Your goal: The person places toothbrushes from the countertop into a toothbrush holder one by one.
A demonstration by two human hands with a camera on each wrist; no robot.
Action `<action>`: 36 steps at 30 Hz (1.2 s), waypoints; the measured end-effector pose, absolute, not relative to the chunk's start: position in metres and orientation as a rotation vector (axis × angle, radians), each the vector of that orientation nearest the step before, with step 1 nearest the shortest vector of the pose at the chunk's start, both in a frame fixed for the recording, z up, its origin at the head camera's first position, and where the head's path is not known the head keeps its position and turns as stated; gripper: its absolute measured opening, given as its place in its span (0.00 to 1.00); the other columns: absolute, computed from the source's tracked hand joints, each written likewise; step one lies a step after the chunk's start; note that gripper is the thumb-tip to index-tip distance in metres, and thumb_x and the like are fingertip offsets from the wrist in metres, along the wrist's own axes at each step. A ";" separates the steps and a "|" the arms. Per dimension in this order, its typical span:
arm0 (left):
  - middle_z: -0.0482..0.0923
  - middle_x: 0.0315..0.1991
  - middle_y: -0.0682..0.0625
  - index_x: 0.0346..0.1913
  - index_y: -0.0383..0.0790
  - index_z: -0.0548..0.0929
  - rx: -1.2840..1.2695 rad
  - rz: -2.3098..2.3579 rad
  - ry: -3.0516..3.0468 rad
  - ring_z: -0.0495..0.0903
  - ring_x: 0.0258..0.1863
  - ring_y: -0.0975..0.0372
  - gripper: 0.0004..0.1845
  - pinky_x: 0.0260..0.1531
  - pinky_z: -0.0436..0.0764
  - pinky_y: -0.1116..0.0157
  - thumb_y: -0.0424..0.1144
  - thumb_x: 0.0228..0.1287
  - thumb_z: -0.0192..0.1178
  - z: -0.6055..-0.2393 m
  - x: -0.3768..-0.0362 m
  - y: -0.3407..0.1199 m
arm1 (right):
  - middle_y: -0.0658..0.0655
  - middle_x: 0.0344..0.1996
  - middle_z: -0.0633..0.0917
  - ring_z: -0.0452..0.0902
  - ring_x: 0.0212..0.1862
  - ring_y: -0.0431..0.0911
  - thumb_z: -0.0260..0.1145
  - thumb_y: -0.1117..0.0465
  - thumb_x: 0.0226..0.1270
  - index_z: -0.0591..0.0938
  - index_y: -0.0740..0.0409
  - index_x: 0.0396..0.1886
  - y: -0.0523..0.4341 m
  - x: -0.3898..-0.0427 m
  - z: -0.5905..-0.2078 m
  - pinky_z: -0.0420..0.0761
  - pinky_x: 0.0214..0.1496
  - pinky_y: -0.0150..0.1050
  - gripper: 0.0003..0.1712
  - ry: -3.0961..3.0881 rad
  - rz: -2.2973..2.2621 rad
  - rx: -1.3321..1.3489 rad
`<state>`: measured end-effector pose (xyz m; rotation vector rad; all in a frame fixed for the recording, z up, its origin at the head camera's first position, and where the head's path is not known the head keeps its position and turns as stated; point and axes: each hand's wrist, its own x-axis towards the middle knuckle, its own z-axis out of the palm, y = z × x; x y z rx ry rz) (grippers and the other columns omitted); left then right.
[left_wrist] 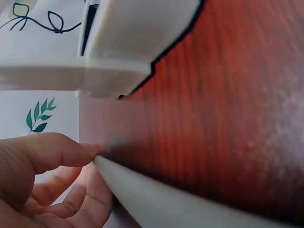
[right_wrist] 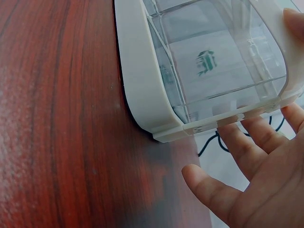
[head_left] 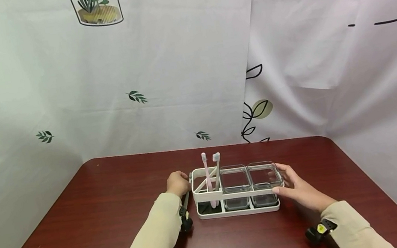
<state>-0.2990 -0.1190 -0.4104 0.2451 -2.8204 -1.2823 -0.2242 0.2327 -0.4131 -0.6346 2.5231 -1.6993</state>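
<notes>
A white toothbrush holder [head_left: 236,213] stands on the table. Its left part holds a pink toothbrush [head_left: 208,179] and a pale toothbrush [head_left: 217,171], both upright. Two clear cups [head_left: 234,180] fill its other sections. At the holder's left end, my left hand [head_left: 178,183] pinches the tip of a long pale item [left_wrist: 156,194] between thumb and fingers; the item widens away from the fingertips, and its kind cannot be told. My right hand [head_left: 305,194] grips the holder's right end, thumb at the front rim and fingers against the end side.
The dark red wooden table [head_left: 113,224] spreads around the holder. A white printed cloth [head_left: 172,58] hangs behind the table's far edge and along its sides. A black camera is strapped to each wrist.
</notes>
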 end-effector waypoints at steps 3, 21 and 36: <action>0.78 0.31 0.42 0.36 0.30 0.80 0.292 -1.368 -2.800 0.76 0.29 0.54 0.13 0.27 0.78 0.62 0.22 0.43 0.66 -0.410 -0.298 -0.121 | 0.71 0.64 0.67 0.68 0.63 0.39 0.63 0.63 0.67 0.54 0.60 0.71 0.234 -0.225 -0.414 0.70 0.56 0.24 0.39 2.513 -1.709 -0.636; 0.75 0.37 0.38 0.45 0.24 0.78 0.367 -1.814 -2.588 0.77 0.32 0.54 0.17 0.33 0.83 0.59 0.15 0.48 0.60 -0.405 -0.298 -0.137 | 0.71 0.65 0.67 0.67 0.62 0.38 0.63 0.62 0.67 0.54 0.59 0.71 0.233 -0.224 -0.413 0.71 0.55 0.25 0.39 2.505 -1.708 -0.632; 0.76 0.38 0.37 0.51 0.27 0.75 0.346 -1.950 -2.536 0.82 0.34 0.52 0.21 0.37 0.84 0.57 0.16 0.52 0.59 -0.382 -0.295 -0.149 | 0.71 0.65 0.67 0.67 0.62 0.37 0.63 0.62 0.67 0.54 0.59 0.71 0.233 -0.224 -0.416 0.71 0.55 0.25 0.39 2.494 -1.724 -0.615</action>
